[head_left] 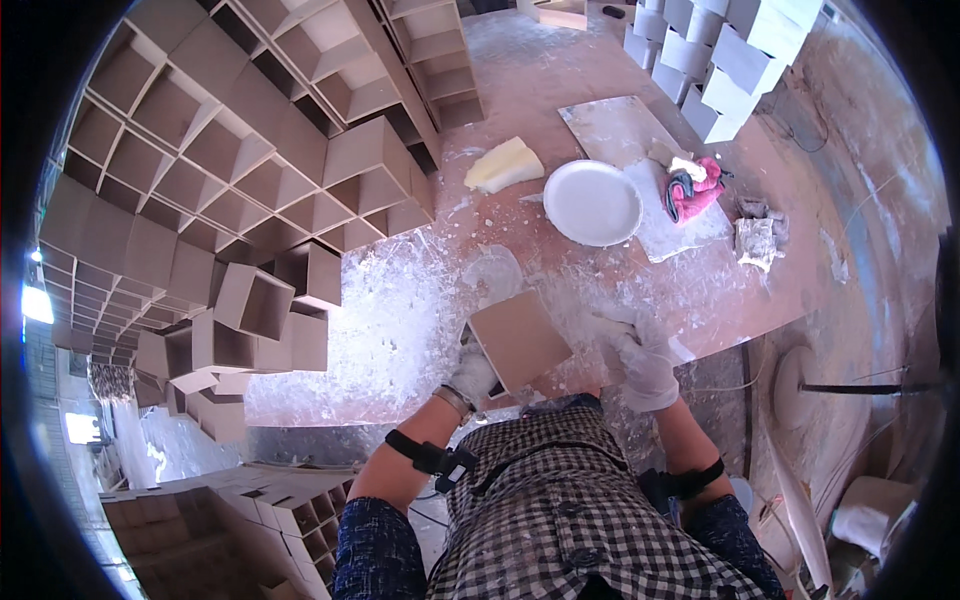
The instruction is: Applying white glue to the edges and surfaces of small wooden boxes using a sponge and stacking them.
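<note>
A brown square box [521,341] tilts just above the dusty near part of the table, one flat face turned up. My left hand [472,374], in a pale glove, grips it at its left side; some of those fingers are hidden behind the box. To the right of the box, apart from it, is my right hand [645,370], also gloved and whitened with powder. Its fingers point up and left over the white dust, too blurred to show whether they hold anything. A round white plate [593,204] lies farther up the table.
Stacked open brown boxes [265,300] rise along the left. A yellowish sponge-like piece [504,166] sits beyond the plate's left side. At the right are a flat board [655,238], a pink and grey cloth [693,190] and a whitened lump [757,240]. White boxes [715,70] stand at the back right.
</note>
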Tool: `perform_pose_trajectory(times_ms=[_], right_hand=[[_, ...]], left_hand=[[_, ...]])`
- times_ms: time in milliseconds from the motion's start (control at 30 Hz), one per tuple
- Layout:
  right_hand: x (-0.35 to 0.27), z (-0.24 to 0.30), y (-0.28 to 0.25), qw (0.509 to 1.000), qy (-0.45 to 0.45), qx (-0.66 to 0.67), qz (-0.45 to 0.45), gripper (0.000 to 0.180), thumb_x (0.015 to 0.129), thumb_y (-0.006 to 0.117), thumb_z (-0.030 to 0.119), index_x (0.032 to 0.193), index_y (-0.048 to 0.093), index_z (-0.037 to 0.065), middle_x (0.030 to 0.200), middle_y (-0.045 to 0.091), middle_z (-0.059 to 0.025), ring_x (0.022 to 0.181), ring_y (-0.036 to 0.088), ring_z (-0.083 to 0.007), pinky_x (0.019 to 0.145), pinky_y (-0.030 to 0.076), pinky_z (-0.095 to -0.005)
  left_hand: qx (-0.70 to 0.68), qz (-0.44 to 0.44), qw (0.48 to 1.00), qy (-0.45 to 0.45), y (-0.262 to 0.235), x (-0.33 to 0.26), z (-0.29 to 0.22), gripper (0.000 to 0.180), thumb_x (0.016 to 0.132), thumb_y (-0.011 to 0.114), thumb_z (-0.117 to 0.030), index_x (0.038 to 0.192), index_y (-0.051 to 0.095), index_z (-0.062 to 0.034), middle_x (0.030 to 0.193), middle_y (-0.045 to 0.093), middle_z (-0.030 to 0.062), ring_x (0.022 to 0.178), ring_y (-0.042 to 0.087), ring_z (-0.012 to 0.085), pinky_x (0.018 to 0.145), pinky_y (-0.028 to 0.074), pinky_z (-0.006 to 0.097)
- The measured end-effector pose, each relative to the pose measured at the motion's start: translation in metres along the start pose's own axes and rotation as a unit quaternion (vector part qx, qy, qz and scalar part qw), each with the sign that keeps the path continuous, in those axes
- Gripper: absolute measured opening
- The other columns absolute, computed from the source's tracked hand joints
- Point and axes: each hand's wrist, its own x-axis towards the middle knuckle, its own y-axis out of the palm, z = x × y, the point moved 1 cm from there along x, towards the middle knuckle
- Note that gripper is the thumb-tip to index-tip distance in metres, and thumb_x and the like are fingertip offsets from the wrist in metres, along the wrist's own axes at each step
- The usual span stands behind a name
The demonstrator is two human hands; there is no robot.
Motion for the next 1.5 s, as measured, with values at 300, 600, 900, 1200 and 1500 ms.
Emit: perform_pose_trajectory(times_ms=[300, 600, 900, 1200, 1500], right_hand=[[-0.004, 0.022, 0.035, 0.763, -0.164, -0.592, 0.200, 0.022, 0.083, 0.050, -0.002, 0.102, 0.058, 0.003, 0.085, 0.064, -0.0090, 0.067, 0.056, -0.0254, 0.061, 0.044, -0.0333], [0.022, 0.000, 0.025, 0.741, -0.185, -0.628, 0.153, 0.022, 0.080, 0.054, 0.007, 0.101, 0.059, 0.006, 0.087, 0.064, -0.0113, 0.068, 0.059, -0.0318, 0.061, 0.047, -0.0402], [0.070, -0.003, 0.012, 0.798, -0.187, -0.563, 0.100, 0.020, 0.076, 0.059, 0.012, 0.094, 0.064, 0.008, 0.085, 0.064, -0.0102, 0.079, 0.061, -0.0302, 0.066, 0.049, -0.0388], [0.050, 0.002, 0.013, 0.737, -0.287, -0.589, 0.167, 0.017, 0.079, 0.059, 0.011, 0.095, 0.064, 0.010, 0.082, 0.062, -0.0092, 0.072, 0.060, -0.0298, 0.063, 0.048, -0.0382], [0.008, -0.010, 0.015, 0.763, -0.441, -0.460, 0.113, 0.015, 0.080, 0.057, 0.011, 0.094, 0.062, 0.012, 0.078, 0.059, -0.0094, 0.071, 0.058, -0.0292, 0.062, 0.047, -0.0405]], left_hand=[[-0.098, -0.039, 0.993, 0.060, 0.022, 0.010, -0.001, 0.047, 0.086, 0.055, -0.032, 0.127, 0.049, -0.0108, 0.132, 0.045, 0.0165, 0.115, 0.050, 0.0297, 0.093, 0.044, 0.037], [-0.104, 0.006, 0.994, 0.041, -0.014, 0.029, -0.025, 0.042, 0.087, 0.055, -0.032, 0.120, 0.054, -0.0066, 0.120, 0.056, 0.0164, 0.106, 0.056, 0.0305, 0.088, 0.046, 0.036], [-0.166, -0.001, 0.986, -0.015, 0.016, 0.031, -0.010, 0.043, 0.086, 0.056, -0.031, 0.121, 0.053, -0.0072, 0.116, 0.055, 0.0210, 0.104, 0.056, 0.0342, 0.086, 0.047, 0.039], [-0.195, 0.024, 0.977, -0.084, -0.004, 0.034, -0.031, 0.044, 0.084, 0.058, -0.032, 0.120, 0.054, -0.0070, 0.115, 0.056, 0.0204, 0.105, 0.056, 0.0334, 0.087, 0.046, 0.040], [-0.088, -0.049, 0.995, 0.022, 0.032, 0.039, -0.011, 0.044, 0.082, 0.058, -0.033, 0.116, 0.056, -0.0059, 0.109, 0.059, 0.0187, 0.101, 0.058, 0.0330, 0.085, 0.047, 0.040]])
